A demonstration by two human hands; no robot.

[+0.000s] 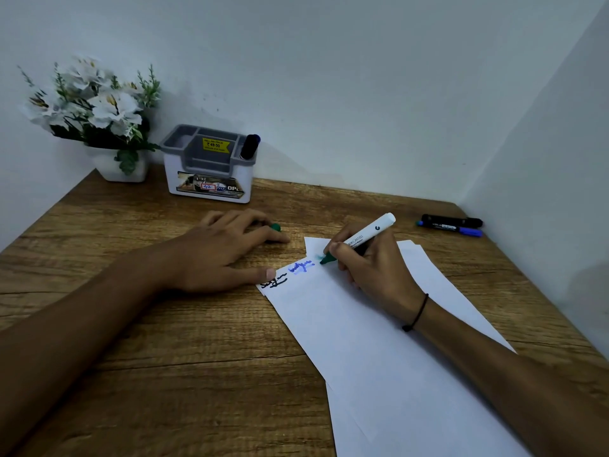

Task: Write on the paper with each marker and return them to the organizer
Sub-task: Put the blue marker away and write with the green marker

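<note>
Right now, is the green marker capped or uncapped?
Uncapped. The green marker in the right hand shows its bare green tip on the paper, and the green cap lies under the left hand.

Colours on the brown woodgrain tabletop (pixel 164 374)

White paper (pixel 379 341) is showing black, blue and green scribbles; the white marker (pixel 369 237) is showing a green tip, the organizer (pixel 209 166) grey over white.

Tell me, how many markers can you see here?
4. A green marker in the right hand, a black marker and a blue marker lying by the right wall, one dark marker in the organizer.
</note>
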